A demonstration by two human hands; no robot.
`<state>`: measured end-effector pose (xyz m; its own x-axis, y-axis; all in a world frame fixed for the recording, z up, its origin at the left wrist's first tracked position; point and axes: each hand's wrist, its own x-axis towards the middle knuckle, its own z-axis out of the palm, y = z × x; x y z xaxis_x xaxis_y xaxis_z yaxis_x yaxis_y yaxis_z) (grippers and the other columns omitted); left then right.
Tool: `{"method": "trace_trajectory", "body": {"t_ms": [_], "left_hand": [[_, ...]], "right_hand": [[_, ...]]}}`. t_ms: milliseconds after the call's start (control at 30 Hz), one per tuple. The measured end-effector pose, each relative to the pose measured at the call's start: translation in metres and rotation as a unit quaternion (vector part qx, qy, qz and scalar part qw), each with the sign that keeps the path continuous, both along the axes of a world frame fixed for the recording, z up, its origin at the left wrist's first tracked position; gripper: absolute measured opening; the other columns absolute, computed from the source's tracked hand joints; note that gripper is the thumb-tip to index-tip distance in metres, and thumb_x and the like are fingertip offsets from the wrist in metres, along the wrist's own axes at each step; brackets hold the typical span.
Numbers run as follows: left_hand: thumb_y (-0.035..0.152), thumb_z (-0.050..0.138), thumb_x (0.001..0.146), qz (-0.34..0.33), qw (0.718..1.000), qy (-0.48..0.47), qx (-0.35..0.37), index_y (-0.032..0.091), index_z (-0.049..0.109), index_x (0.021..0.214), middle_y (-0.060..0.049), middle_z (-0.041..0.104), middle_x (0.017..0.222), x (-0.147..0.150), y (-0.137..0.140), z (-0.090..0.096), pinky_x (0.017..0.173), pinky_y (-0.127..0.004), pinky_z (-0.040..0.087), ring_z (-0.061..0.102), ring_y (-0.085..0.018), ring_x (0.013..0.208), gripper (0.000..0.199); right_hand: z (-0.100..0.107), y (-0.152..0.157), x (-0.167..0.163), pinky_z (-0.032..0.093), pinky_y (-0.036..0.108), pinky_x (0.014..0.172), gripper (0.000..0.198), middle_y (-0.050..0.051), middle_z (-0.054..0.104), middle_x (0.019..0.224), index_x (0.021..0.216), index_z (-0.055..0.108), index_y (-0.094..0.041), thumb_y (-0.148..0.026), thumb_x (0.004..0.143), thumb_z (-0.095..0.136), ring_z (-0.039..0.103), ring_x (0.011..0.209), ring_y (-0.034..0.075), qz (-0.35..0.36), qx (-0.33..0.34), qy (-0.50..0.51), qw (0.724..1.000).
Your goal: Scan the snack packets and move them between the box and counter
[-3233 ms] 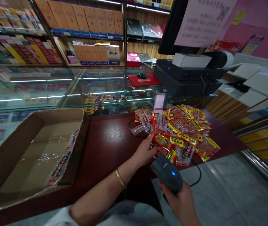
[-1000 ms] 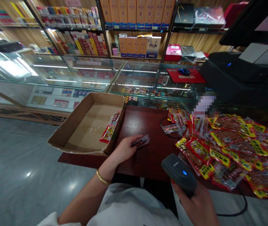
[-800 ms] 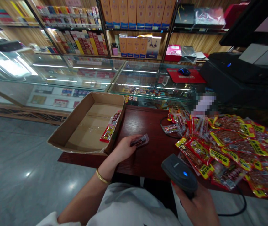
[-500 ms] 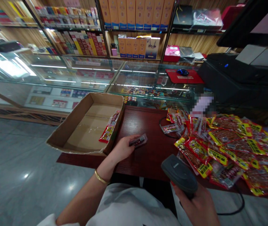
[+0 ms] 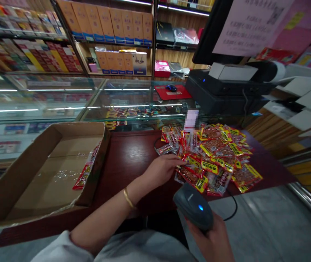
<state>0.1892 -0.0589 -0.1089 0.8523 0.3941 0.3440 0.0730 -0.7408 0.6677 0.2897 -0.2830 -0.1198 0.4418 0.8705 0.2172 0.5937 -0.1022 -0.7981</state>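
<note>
Shifted from beside the box (image 5: pixel 80 131) since the earlier frame, the left hand (image 5: pixel 163 170) is at the packets (image 5: pixel 219 147) heaped right of centre on the tabletop (image 5: pixel 133 153), its grip unclear. The right hand (image 5: pixel 214 236) clasps the scanner (image 5: pixel 192 204) at lower centre.

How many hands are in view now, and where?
2: the left hand is at the near-left edge of the packet pile; the right hand, partly hidden, grips the dark scanner. No other hands show.
</note>
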Motion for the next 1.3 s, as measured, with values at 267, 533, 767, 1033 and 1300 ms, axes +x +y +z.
{"method": "trace_trajectory", "body": {"t_ms": [267, 533, 767, 1033, 1300], "left_hand": [[0.017, 0.052, 0.094, -0.035, 0.95, 0.07, 0.303, 0.017, 0.062, 0.132, -0.011, 0.061, 0.138, 0.092, -0.01, -0.021, 0.115, -0.05, 0.029, 0.049, -0.03, 0.132, 0.039], [0.025, 0.058, 0.09, -0.024, 0.959, 0.07, 0.273, 0.018, 0.057, 0.137, -0.012, 0.056, 0.146, 0.055, -0.011, -0.008, 0.116, -0.055, 0.025, 0.043, -0.031, 0.138, 0.048], [0.021, 0.05, 0.094, 0.108, 0.97, 0.03, 0.214, 0.021, 0.063, 0.13, -0.009, 0.063, 0.138, -0.088, 0.007, 0.062, 0.114, -0.043, 0.038, 0.052, -0.024, 0.131, 0.038], [0.034, 0.05, 0.094, 0.426, 0.844, 0.322, 0.043, 0.015, 0.066, 0.125, -0.014, 0.073, 0.121, -0.255, 0.092, 0.07, 0.099, -0.041, 0.048, 0.067, -0.03, 0.111, 0.04], [0.041, 0.069, 0.089, 0.442, 0.817, 0.366, -0.058, 0.011, 0.063, 0.122, -0.014, 0.07, 0.115, -0.241, 0.128, 0.017, 0.088, -0.044, 0.055, 0.068, -0.029, 0.102, 0.045]], "right_hand": [[0.001, -0.015, 0.006, 0.059, 0.03, 0.061, 0.028, 0.004, 0.073, 0.065, 0.08, 0.074, -0.021, -0.048, 0.083, 0.066, 0.066, 0.056, 0.022, -0.061, 0.014, 0.032, 0.997], [0.003, -0.007, 0.003, 0.06, 0.03, 0.063, 0.028, 0.006, 0.076, 0.071, 0.081, 0.075, -0.02, -0.046, 0.084, 0.065, 0.07, 0.061, 0.024, -0.029, 0.005, 0.003, 1.0], [-0.036, -0.001, 0.02, 0.059, 0.027, 0.051, 0.036, 0.007, 0.079, 0.069, 0.076, 0.08, -0.021, -0.056, 0.073, 0.073, 0.076, 0.062, 0.029, 0.042, -0.081, -0.007, 0.996], [-0.063, 0.03, 0.013, 0.062, 0.039, 0.074, 0.048, 0.012, 0.08, 0.081, 0.086, 0.079, -0.016, -0.062, 0.077, 0.066, 0.076, 0.08, 0.035, -0.02, -0.094, -0.047, 0.994], [-0.06, 0.034, 0.011, 0.063, 0.032, 0.072, 0.039, 0.01, 0.081, 0.089, 0.089, 0.08, -0.019, -0.054, 0.079, 0.069, 0.078, 0.084, 0.031, 0.066, -0.063, -0.059, 0.994]]}}
